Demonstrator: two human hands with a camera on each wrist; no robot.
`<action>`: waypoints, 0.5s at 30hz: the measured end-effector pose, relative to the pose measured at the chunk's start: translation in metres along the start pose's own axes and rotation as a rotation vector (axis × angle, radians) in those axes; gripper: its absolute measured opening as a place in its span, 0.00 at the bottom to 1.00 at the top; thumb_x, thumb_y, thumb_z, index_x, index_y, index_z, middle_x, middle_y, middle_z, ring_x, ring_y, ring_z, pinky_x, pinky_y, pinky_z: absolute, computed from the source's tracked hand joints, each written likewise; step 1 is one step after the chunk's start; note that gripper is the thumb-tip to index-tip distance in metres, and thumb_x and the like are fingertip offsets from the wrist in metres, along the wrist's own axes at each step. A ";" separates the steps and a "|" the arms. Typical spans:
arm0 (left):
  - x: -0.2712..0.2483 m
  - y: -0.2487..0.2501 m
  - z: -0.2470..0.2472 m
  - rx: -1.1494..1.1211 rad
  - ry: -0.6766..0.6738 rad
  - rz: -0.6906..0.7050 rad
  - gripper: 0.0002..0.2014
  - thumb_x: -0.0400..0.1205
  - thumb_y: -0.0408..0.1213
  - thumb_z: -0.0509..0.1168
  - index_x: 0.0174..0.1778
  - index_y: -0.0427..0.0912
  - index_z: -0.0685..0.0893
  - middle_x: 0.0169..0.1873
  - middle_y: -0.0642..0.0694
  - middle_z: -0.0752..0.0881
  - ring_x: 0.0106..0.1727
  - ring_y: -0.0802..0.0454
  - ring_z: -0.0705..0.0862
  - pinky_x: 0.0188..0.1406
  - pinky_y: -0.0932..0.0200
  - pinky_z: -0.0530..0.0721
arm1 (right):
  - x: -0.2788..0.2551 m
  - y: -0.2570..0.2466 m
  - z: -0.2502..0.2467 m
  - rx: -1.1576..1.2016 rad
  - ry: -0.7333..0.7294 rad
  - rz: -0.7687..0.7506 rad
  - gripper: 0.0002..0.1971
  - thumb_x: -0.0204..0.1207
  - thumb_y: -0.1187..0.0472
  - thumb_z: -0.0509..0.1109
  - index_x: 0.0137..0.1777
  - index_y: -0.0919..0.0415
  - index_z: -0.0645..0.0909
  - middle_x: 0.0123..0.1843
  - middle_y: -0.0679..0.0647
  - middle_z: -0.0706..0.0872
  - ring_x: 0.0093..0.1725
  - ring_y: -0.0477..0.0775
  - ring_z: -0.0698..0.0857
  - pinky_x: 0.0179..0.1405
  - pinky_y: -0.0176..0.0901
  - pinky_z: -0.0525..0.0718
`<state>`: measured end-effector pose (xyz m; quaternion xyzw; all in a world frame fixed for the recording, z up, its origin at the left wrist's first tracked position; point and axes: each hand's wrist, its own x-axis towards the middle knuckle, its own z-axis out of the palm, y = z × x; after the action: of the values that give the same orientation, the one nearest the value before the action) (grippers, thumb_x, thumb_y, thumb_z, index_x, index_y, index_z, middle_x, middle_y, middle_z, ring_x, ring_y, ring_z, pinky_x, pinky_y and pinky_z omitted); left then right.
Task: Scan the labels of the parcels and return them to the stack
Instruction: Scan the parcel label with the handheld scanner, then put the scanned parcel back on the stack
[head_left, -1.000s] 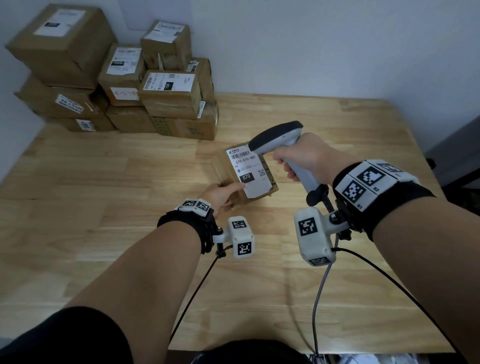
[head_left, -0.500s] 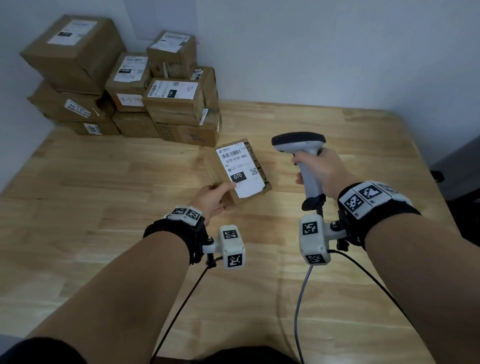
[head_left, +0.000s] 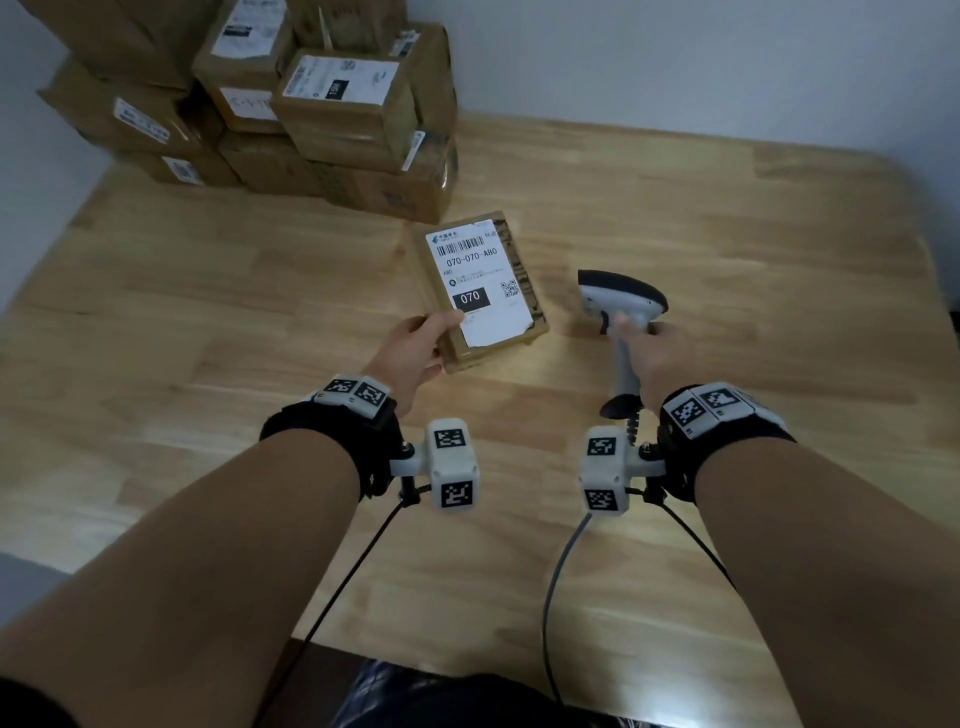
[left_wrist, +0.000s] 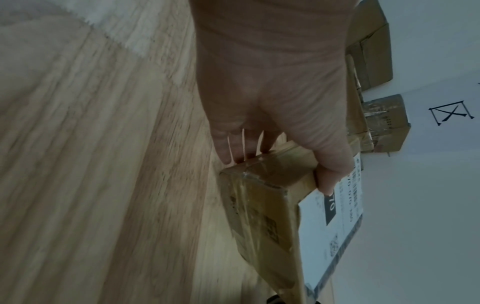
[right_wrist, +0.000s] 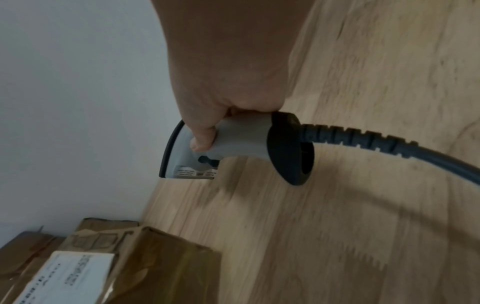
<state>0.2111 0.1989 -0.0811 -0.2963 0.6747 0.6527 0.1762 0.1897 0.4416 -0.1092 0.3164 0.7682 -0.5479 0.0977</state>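
While the left hand (head_left: 415, 348) holds the flat cardboard parcel (head_left: 483, 291) label-up above the wooden table (head_left: 727, 218), the barcode scanner (head_left: 621, 301) in the right hand (head_left: 657, 358) stands off to the parcel's right, its head not aimed at the label (head_left: 480, 286). Judging by that, the step in hand is either lining up the scan or carrying the parcel to the stack of parcels (head_left: 311, 104) at the table's far left corner. The left thumb pinches the label face, its fingers (left_wrist: 233, 148) reaching under the near edge. The right fingers are curled round the scanner's grey handle.
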 end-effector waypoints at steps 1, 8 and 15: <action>0.000 -0.001 0.000 -0.006 0.005 0.002 0.14 0.79 0.46 0.67 0.58 0.45 0.81 0.47 0.52 0.87 0.53 0.52 0.83 0.61 0.54 0.78 | 0.003 0.003 0.002 -0.003 -0.015 0.000 0.23 0.79 0.52 0.68 0.26 0.60 0.67 0.26 0.53 0.67 0.28 0.52 0.68 0.27 0.43 0.64; 0.002 -0.007 -0.004 -0.038 0.031 0.001 0.21 0.80 0.46 0.66 0.66 0.41 0.80 0.50 0.50 0.87 0.55 0.50 0.83 0.62 0.54 0.78 | 0.015 0.021 0.012 -0.122 -0.031 -0.058 0.20 0.80 0.50 0.66 0.34 0.67 0.74 0.32 0.61 0.75 0.38 0.58 0.75 0.38 0.50 0.70; -0.006 -0.004 -0.014 -0.056 0.029 0.047 0.23 0.80 0.45 0.66 0.69 0.39 0.77 0.59 0.43 0.87 0.58 0.48 0.84 0.65 0.52 0.78 | 0.010 0.017 0.001 -0.361 0.117 -0.065 0.26 0.77 0.49 0.70 0.62 0.74 0.80 0.56 0.70 0.85 0.60 0.70 0.83 0.56 0.56 0.80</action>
<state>0.2201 0.1859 -0.0791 -0.2945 0.6653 0.6710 0.1427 0.1922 0.4475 -0.1281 0.3002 0.8682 -0.3847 0.0904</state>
